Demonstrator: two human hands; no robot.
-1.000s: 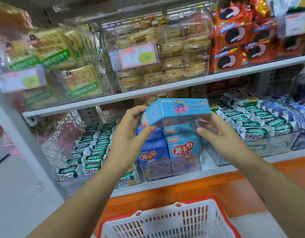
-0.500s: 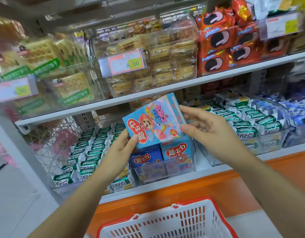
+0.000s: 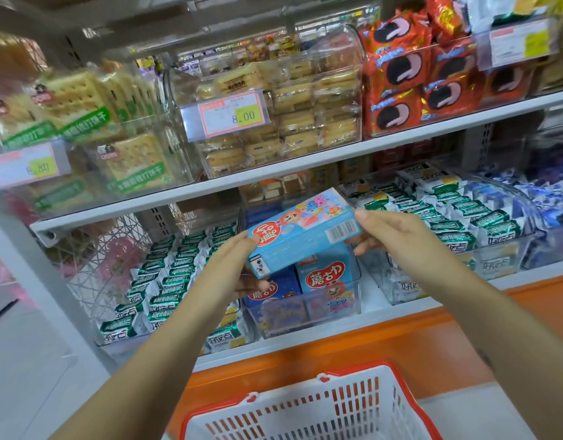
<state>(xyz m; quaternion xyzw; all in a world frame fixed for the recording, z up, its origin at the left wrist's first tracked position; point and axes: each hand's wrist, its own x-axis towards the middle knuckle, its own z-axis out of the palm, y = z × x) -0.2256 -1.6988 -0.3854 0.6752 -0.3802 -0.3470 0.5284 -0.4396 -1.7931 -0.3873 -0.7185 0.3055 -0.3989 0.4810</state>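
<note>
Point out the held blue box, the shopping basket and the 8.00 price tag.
blue box (image 3: pixel 300 223): head view, printed front face.
shopping basket (image 3: pixel 292 400): head view, white far wall.
8.00 price tag (image 3: pixel 232 114): head view, label centre.

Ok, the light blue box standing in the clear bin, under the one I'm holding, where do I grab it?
Probably the top, pinched front to back, coming from above. The light blue box stands upright, the bin's front wall covers its lower half and a dark blue box sits against its left side. The held box hangs over it, so shift that first.
</note>
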